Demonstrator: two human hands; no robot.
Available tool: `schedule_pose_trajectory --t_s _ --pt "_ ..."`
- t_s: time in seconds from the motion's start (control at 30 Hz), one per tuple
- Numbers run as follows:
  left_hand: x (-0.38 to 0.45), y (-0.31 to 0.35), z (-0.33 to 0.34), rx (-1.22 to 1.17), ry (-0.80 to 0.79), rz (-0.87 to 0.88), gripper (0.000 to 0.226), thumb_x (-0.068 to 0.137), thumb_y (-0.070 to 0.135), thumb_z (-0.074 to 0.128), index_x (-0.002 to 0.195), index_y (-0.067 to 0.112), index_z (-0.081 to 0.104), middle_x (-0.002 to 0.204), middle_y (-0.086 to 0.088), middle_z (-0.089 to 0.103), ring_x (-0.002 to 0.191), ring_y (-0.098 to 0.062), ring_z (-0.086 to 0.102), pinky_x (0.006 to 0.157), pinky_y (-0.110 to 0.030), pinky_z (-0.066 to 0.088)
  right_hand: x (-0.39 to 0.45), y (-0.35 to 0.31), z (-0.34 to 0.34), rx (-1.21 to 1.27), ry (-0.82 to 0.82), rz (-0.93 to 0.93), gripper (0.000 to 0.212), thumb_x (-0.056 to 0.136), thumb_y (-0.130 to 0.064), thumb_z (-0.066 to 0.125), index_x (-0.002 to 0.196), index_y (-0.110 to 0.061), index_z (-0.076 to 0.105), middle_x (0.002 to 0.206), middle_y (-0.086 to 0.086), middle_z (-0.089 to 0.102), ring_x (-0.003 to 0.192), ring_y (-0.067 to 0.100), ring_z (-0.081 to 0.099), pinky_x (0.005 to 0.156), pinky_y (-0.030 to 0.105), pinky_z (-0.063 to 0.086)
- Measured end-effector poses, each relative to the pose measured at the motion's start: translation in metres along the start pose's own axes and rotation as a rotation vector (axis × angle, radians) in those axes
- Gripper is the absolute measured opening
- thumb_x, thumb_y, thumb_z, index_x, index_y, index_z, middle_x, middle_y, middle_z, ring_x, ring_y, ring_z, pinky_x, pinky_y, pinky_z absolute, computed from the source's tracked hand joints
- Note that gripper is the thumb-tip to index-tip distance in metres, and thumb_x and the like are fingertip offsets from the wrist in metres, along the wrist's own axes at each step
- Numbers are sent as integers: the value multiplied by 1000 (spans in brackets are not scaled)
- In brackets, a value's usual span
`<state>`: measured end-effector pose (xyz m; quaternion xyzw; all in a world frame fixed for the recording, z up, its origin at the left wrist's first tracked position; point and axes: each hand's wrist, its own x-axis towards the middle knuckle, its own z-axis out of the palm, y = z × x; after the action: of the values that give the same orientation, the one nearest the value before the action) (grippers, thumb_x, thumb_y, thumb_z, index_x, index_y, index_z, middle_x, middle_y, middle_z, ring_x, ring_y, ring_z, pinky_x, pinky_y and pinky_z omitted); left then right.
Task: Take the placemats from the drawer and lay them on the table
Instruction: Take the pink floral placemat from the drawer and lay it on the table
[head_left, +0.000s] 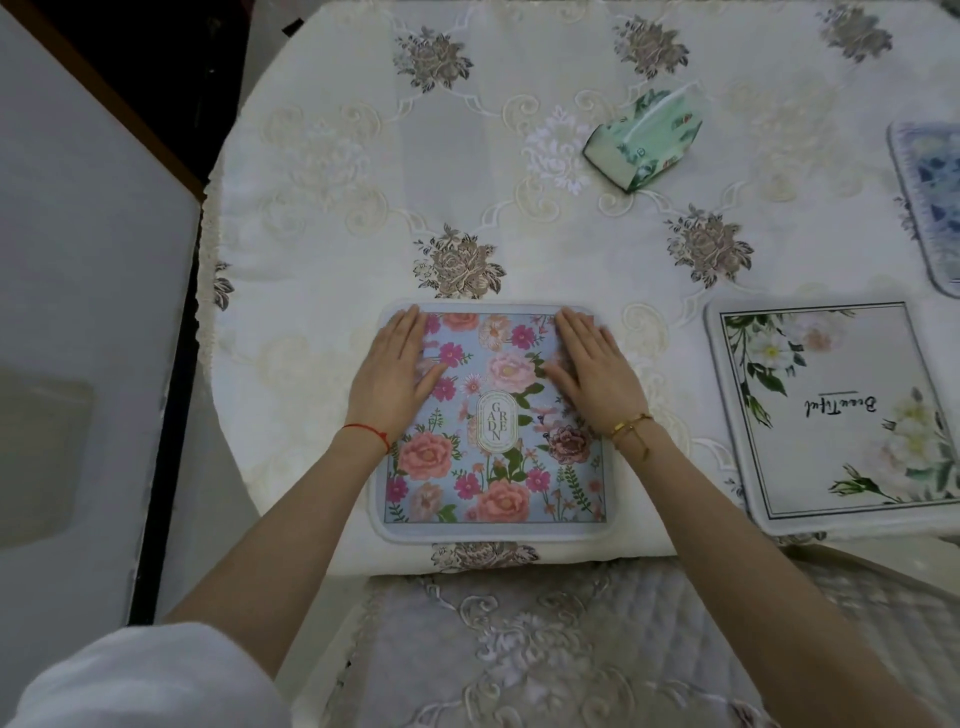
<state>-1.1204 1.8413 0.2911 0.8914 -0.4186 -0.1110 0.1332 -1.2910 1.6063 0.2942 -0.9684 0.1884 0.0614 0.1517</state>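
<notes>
Round table (322, 218), embroidered cloth; both hands' grip open, palms flat on floral placemat (493, 467).

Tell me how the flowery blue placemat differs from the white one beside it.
The blue placemat is covered all over in pink flowers; the white placemat has pale blooms only around its edges. Blue reads "Garden", white reads "Beautiful", upside down from here. The left hand and right hand press flat on the blue one; the white lies untouched. Both are rounded rectangles on the table.

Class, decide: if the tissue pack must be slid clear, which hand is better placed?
Probably the right hand: it lies flat on the floral placemat nearer the tissue pack; the left hand lies farther away.
</notes>
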Motion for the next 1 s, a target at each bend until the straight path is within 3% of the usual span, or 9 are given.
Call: schedule_pose_trajectory --t_s 0.2,0.4,0.57,0.83,1.0 --pt "-11 -2 -9 -19 57 -140 66 99 39 40 147 -1 22 155 -17 24 145 -28 18 120 -33 10 -9 -2 -2 1 79 113 65 99 -45 33 150 -9 15 158 8 16 146 19 7 120 34 0" --pt "24 25 -7 -51 -46 54 60 101 36 36 151 9 15 159 -8 14 148 -21 7 121 -34 9 35 -59 1 10 -54 -112 64 100 -44 28 151 -13 6 159 4 3 146 17 -4 120 38 1" --pt "28 20 -4 3 -75 49 69 98 48 34 151 10 12 160 -5 11 147 -19 7 121 -33 9 42 -52 3 25 -92 -131 69 98 -47 33 151 -14 5 160 1 4 147 15 -2 120 35 -2" --pt "4 -7 -7 54 -57 -57 79 95 58 24 151 4 8 160 -10 7 148 -21 6 121 -33 5 -5 8 -7 -12 -28 57 84 89 -69 19 152 -15 5 159 -1 5 146 15 2 119 36 -1" --pt "-23 -5 -9 37 -27 -108 69 99 45 33 151 6 8 160 -10 9 148 -21 4 120 -31 3 -23 -1 -5 31 55 133 67 99 -46 33 151 -11 11 158 6 12 146 19 5 120 36 1"
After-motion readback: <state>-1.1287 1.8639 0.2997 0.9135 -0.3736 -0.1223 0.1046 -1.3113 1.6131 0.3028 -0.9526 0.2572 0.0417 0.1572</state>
